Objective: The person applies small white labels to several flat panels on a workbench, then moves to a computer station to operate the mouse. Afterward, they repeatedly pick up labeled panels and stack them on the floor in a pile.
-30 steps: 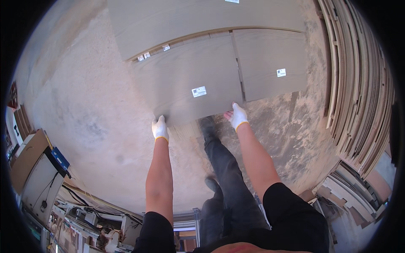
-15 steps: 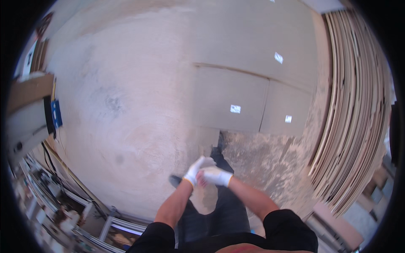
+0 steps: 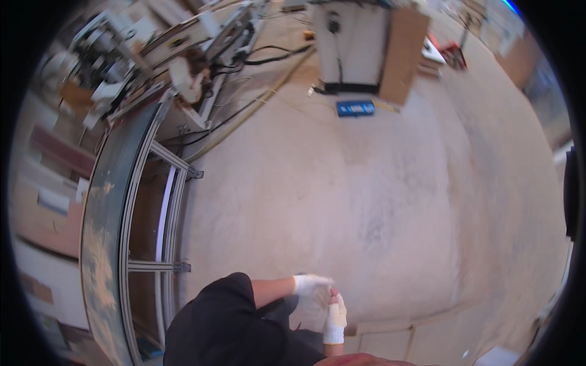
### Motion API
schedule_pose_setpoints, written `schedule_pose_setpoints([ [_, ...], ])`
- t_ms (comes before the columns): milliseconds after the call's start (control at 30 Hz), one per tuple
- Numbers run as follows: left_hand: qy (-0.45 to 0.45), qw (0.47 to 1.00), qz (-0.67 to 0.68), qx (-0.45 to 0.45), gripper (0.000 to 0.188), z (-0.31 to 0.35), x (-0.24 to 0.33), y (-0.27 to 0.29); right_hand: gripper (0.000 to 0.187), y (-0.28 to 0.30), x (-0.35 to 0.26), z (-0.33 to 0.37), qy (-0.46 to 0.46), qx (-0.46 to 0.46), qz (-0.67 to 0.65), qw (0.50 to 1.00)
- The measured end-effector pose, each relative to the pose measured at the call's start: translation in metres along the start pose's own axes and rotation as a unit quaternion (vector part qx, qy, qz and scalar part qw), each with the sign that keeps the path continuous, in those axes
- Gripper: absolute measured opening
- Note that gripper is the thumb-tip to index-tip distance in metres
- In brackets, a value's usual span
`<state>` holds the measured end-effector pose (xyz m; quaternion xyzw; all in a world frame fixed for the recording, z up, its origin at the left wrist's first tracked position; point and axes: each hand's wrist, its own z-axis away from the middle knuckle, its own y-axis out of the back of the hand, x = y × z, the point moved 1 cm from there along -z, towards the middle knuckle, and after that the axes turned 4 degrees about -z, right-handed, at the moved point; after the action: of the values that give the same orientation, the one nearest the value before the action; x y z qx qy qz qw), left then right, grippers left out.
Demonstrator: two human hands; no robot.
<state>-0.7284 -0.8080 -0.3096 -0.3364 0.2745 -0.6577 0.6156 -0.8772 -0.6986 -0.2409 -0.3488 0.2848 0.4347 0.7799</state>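
My left hand (image 3: pixel 312 284) wears a white knit glove and reaches in from the left, its fingers stretched out and somewhat blurred. Close by, just below its fingertips, is my right hand (image 3: pixel 335 320), in a white glove with a bare fingertip showing at the top. The two hands meet or nearly meet in front of my body; whether they touch is unclear. No object shows in the left hand. How far the right hand's fingers are bent is hard to make out. Both are above the pale, dusty floor (image 3: pixel 293 213).
To the left stands a long metal-framed bench (image 3: pixel 131 183) with a dusty dark top. Cluttered machinery (image 3: pixel 189 76) lies beyond it. A hose (image 3: pixel 244 116) and cables trail over the floor. Ahead are a white cabinet (image 3: pixel 354 49), a brown board (image 3: pixel 403 55) and a blue case (image 3: pixel 355 108).
My view has swung left, away from the stacked boards and floor sheets, toward the bench and cabinet. Both gloved hands stay close together; the left hand no longer overlaps the right as much.
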Motion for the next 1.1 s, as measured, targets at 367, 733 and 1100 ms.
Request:
schedule_pose_setpoints([
  [367,-0.318,0.929,-0.188,-0.014,0.062,0.040,0.244,-0.120,0.060,-0.180,-0.242,-0.177,-0.062,-0.295,-0.297,0.906],
  [733,-0.530,0.836,0.135,-0.031,0.075,0.196,0.536,-0.069,0.051,-0.355,-0.431,-0.424,0.177,-0.282,0.292,0.896],
  [1100,-0.432,0.888,0.085,0.132,0.054,0.145,0.777,-0.061,0.037,-0.417,-0.567,-0.756,0.361,0.092,0.656,0.657],
])
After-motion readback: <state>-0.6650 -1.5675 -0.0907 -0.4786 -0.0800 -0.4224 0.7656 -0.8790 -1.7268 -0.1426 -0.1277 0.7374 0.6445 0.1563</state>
